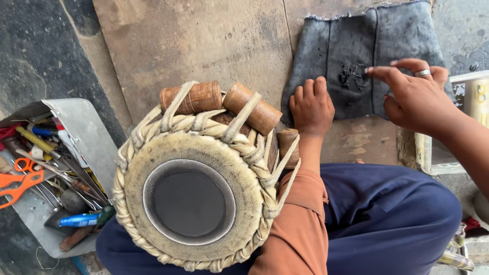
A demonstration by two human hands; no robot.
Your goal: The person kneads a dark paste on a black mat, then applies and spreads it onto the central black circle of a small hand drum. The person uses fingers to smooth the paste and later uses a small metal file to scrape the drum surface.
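While the person sits cross-legged on the floor, the items run left to right as follows. At far left, an open metal toolbox [76,127] holds orange-handled scissors [18,183], a blue marker [79,220] and assorted long steel tools, packed too closely to sort out. Beside it, resting on the person's lap, is a small hand drum [191,198]: pale skin head with a dark round centre, braided edge, leather straps running over wooden pegs [224,102] on its far side. Right of the drum, the left hand [311,107], its arm in an orange sleeve, lies knuckles-up with fingers curled, pressing on the near edge of a dark grey cloth [356,56] spread on a brown board [204,46]. A small heap of black paste [351,75] sits at the cloth's middle. Further right, the right hand [412,94], with a ring on one finger, hovers partly open, fingertips drawn together just beside the paste; whether they touch it cannot be told. A pale container [476,97] stands at the right edge.
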